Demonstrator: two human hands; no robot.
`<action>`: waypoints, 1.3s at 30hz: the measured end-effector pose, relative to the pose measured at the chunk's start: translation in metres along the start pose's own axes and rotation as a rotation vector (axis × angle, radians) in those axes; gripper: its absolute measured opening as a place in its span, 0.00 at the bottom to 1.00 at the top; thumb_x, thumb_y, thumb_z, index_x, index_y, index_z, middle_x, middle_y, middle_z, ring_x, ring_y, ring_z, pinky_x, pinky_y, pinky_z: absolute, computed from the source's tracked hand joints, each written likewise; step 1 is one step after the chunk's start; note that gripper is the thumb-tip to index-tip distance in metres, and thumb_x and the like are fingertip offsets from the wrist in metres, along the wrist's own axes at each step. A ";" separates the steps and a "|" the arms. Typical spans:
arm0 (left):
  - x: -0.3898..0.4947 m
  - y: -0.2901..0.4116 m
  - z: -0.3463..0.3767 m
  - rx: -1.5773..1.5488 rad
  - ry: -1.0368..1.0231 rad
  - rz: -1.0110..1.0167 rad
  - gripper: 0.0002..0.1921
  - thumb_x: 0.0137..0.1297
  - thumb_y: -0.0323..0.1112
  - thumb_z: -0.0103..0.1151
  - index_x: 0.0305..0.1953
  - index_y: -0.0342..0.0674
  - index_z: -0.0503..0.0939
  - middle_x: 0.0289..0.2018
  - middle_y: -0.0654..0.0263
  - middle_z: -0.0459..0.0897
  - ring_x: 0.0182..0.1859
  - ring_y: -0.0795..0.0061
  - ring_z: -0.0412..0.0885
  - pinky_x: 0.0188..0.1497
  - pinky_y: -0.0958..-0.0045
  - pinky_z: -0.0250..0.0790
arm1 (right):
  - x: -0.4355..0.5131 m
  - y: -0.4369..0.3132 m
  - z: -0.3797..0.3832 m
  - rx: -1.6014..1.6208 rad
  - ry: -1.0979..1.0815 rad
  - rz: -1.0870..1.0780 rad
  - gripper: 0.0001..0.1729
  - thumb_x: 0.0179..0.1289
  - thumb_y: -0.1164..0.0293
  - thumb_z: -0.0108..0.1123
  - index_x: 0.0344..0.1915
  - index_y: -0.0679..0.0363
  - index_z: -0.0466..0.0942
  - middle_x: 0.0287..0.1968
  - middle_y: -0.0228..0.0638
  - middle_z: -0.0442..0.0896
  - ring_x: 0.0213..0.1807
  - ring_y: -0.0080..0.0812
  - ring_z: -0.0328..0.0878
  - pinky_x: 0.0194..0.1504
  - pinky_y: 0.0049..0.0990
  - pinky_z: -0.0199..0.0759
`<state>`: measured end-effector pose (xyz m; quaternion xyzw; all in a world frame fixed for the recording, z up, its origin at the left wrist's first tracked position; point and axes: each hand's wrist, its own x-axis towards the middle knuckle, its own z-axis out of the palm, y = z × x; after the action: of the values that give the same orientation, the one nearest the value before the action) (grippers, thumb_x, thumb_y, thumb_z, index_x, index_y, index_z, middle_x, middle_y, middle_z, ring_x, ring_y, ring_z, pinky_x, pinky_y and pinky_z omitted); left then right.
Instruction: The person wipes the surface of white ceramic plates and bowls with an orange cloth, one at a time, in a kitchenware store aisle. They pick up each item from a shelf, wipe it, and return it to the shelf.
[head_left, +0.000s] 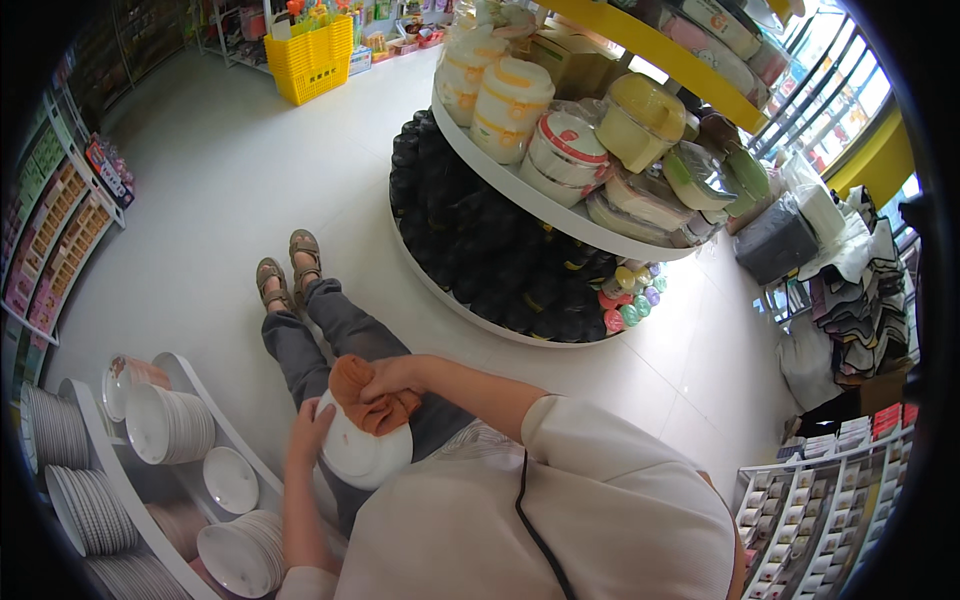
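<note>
A white plate (367, 457) is tilted in front of my body, over my lap. My left hand (309, 429) grips its left edge, with the thumb on the visible face. An orange-brown cloth (379, 412) lies bunched against the upper part of the plate. My right hand (391, 376) holds this cloth, pressing it near the rim, and its fingertips are partly hidden in the folds. To my left stand shelves (176, 364) of white plates, among them a stack of plates (169, 425), a single plate (231, 480) and another stack (244, 555).
A round display stand (480, 172) ahead holds plastic-wrapped lunch boxes (566, 157) above dark, rounded goods (487, 240). Stacked yellow baskets (309, 60) stand on the tiled floor (217, 172). Folded mats (859, 315) are piled at right, above a rack of small goods (817, 510).
</note>
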<state>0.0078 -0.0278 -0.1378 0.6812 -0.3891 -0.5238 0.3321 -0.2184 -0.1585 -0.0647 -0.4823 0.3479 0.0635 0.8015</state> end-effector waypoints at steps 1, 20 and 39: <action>-0.001 -0.002 0.005 0.056 0.018 -0.018 0.24 0.69 0.51 0.57 0.53 0.35 0.74 0.44 0.65 0.80 0.46 0.75 0.76 0.50 0.70 0.69 | 0.000 0.004 0.003 0.011 0.003 -0.015 0.21 0.59 0.71 0.61 0.52 0.63 0.73 0.45 0.37 0.81 0.41 0.30 0.82 0.40 0.26 0.80; 0.004 -0.062 0.004 0.084 0.186 -0.109 0.27 0.68 0.54 0.58 0.48 0.29 0.79 0.41 0.51 0.84 0.44 0.64 0.82 0.48 0.65 0.71 | -0.002 0.035 0.019 0.022 0.051 -0.179 0.20 0.59 0.69 0.60 0.52 0.63 0.74 0.44 0.39 0.81 0.45 0.32 0.81 0.44 0.29 0.78; -0.006 -0.044 0.013 0.093 0.172 -0.152 0.30 0.67 0.58 0.57 0.48 0.30 0.79 0.43 0.51 0.84 0.45 0.63 0.82 0.50 0.65 0.70 | 0.001 0.063 0.023 0.032 0.218 -0.270 0.23 0.58 0.69 0.60 0.54 0.61 0.73 0.43 0.37 0.82 0.41 0.30 0.81 0.40 0.28 0.78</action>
<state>0.0018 -0.0024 -0.1759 0.7658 -0.3304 -0.4683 0.2916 -0.2338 -0.1066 -0.1050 -0.5158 0.3660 -0.1029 0.7677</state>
